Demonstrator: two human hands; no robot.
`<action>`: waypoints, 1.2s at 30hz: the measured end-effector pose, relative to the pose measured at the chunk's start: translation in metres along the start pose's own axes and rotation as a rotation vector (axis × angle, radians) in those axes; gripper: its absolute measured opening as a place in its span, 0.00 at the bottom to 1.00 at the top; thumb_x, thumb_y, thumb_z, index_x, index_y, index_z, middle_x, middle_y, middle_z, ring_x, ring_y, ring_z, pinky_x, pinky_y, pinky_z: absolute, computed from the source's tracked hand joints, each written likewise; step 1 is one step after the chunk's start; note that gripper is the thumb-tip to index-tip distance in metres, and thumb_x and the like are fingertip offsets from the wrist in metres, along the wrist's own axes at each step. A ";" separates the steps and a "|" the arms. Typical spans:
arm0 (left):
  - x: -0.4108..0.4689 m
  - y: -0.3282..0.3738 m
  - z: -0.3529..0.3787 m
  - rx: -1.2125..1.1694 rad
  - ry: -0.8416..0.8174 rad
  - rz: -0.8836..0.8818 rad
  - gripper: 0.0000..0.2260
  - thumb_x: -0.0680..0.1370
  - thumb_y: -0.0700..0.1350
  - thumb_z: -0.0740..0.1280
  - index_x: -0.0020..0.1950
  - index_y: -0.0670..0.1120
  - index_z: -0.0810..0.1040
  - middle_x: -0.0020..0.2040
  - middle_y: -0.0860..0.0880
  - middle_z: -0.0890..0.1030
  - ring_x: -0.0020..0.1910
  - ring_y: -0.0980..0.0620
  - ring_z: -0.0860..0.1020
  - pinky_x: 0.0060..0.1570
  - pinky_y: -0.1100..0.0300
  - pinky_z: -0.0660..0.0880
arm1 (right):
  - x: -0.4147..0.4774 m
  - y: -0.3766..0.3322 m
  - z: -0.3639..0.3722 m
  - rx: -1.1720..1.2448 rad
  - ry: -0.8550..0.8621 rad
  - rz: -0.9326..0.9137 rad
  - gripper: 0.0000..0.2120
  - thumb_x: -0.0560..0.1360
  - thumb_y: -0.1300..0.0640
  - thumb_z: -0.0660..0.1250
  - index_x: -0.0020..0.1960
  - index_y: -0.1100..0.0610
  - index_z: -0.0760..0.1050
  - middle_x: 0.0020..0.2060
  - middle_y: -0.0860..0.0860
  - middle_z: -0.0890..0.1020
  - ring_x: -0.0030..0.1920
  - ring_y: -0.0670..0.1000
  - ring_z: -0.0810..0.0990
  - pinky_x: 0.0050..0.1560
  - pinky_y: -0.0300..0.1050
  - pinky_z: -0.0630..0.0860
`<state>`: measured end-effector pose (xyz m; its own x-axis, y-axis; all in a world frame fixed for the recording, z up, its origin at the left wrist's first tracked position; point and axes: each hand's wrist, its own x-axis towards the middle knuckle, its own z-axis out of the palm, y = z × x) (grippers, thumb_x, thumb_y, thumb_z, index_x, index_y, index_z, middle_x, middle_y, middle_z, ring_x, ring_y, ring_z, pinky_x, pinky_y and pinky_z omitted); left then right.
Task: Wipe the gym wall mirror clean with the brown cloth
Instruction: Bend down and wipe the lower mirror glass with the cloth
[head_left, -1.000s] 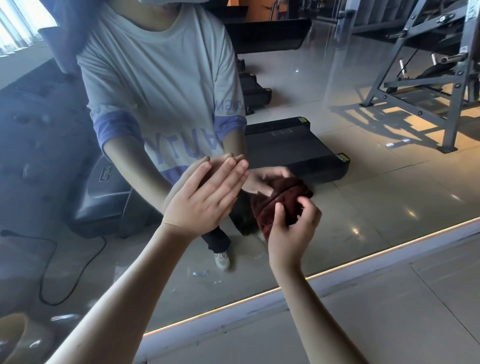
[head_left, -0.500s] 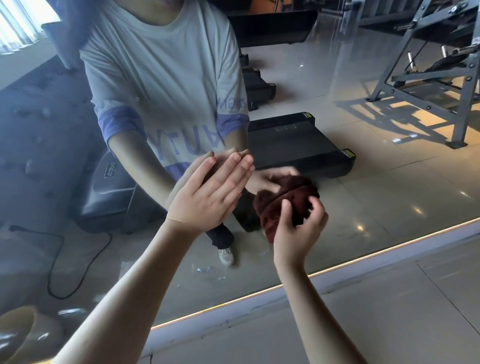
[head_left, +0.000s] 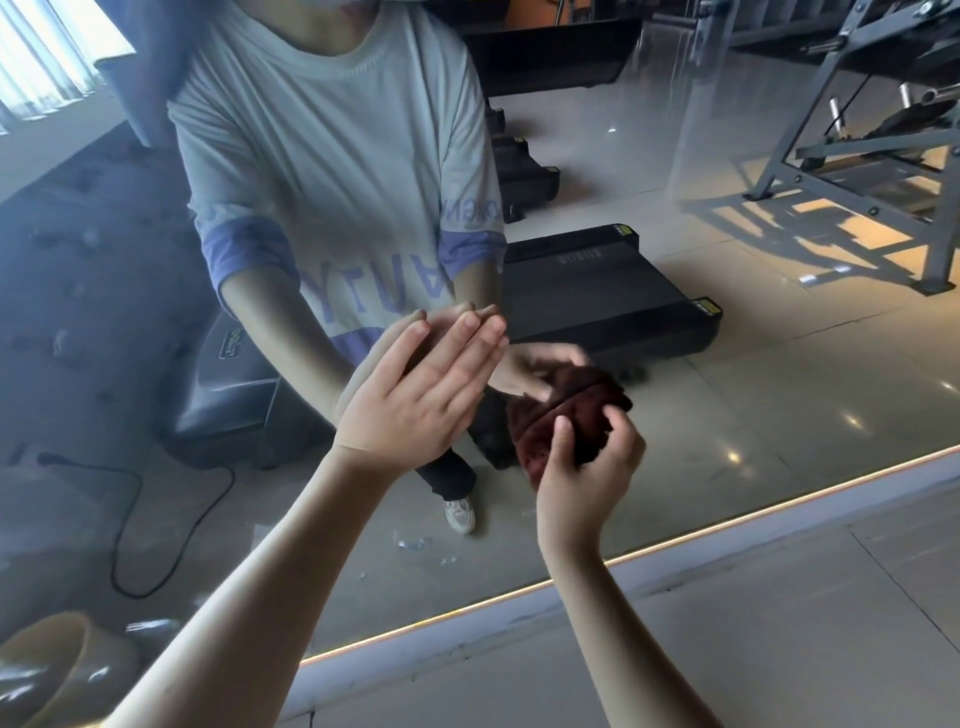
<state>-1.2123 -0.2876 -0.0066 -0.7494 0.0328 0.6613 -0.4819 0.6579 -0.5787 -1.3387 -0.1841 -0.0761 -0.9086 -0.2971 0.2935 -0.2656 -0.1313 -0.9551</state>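
Observation:
The wall mirror (head_left: 753, 395) fills most of the view and reaches down to a lit strip at the floor. My right hand (head_left: 587, 478) grips a bunched brown cloth (head_left: 540, 431) and holds it against the glass low down. My left hand (head_left: 421, 395) lies flat on the mirror just left of the cloth, fingers straight and together. The reflection of both hands and of my body in a pale T-shirt shows behind them.
The mirror's lit bottom edge (head_left: 675, 540) meets a grey tiled floor (head_left: 779, 623). Reflected in the glass are black treadmills (head_left: 597, 296), a grey metal gym frame (head_left: 857, 171) at the right and a black cable (head_left: 130, 519) at the left. A round tan object (head_left: 47, 660) sits bottom left.
The view has tilted up slightly. My right hand with the cloth has shifted a little to the right along the glass. My left hand stays flat on the mirror.

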 end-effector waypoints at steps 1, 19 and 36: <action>-0.003 0.000 0.000 0.056 0.037 0.013 0.29 0.83 0.47 0.55 0.82 0.39 0.50 0.83 0.45 0.45 0.81 0.48 0.46 0.75 0.51 0.55 | 0.002 -0.003 -0.003 -0.010 -0.041 -0.070 0.17 0.74 0.67 0.71 0.60 0.68 0.74 0.54 0.57 0.72 0.49 0.49 0.73 0.49 0.20 0.66; -0.004 0.010 0.006 0.218 0.125 -0.030 0.23 0.82 0.45 0.59 0.77 0.40 0.67 0.82 0.45 0.56 0.80 0.47 0.56 0.79 0.49 0.52 | 0.062 0.012 -0.033 -0.026 -0.049 0.018 0.18 0.74 0.64 0.72 0.62 0.66 0.73 0.55 0.53 0.70 0.53 0.54 0.74 0.52 0.38 0.71; -0.020 0.059 0.032 0.006 -0.032 0.196 0.20 0.83 0.40 0.54 0.74 0.40 0.69 0.74 0.50 0.71 0.75 0.47 0.63 0.77 0.53 0.55 | 0.035 0.044 -0.035 -0.155 -0.175 -0.105 0.14 0.71 0.70 0.74 0.54 0.67 0.74 0.52 0.60 0.74 0.49 0.45 0.72 0.50 0.20 0.65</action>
<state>-1.2397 -0.2737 -0.0694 -0.8431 0.1360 0.5203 -0.3280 0.6367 -0.6979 -1.3931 -0.1671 -0.1091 -0.8074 -0.4508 0.3807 -0.4139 -0.0270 -0.9099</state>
